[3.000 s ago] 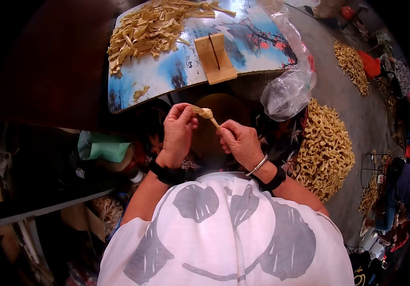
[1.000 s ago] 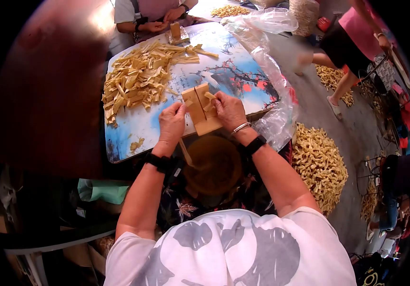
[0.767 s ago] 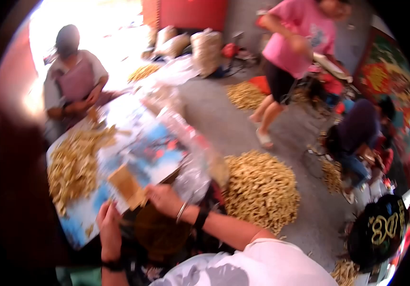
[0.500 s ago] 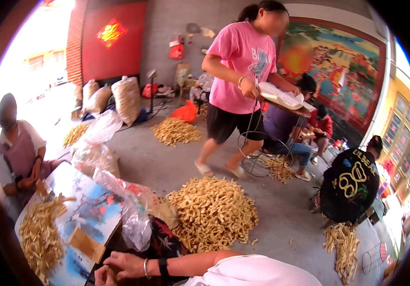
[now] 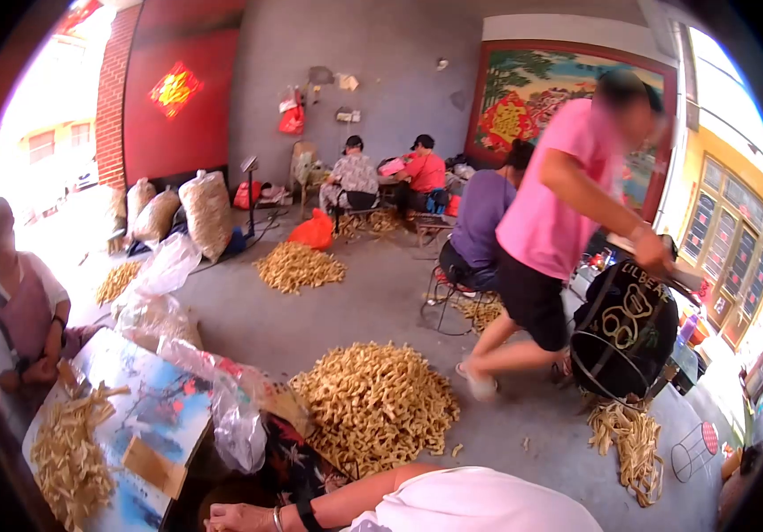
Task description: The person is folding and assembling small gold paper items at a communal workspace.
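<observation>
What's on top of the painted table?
The painted table bears a heap of pale strips and a wooden board; whatever lies under the heap is covered and can't be seen.

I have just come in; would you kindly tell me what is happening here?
The wearer's right hand is near the painted table; whether it holds anything is unclear. A wooden block and pale strips lie on the table. A person in pink strides past a floor pile of small pieces, apparently carrying a stool.

Grey wall point(image 5: 381, 53), red door panel point(image 5: 188, 115), framed mural point(image 5: 532, 97), concrete floor point(image 5: 266, 310), bright daylight at left
</observation>
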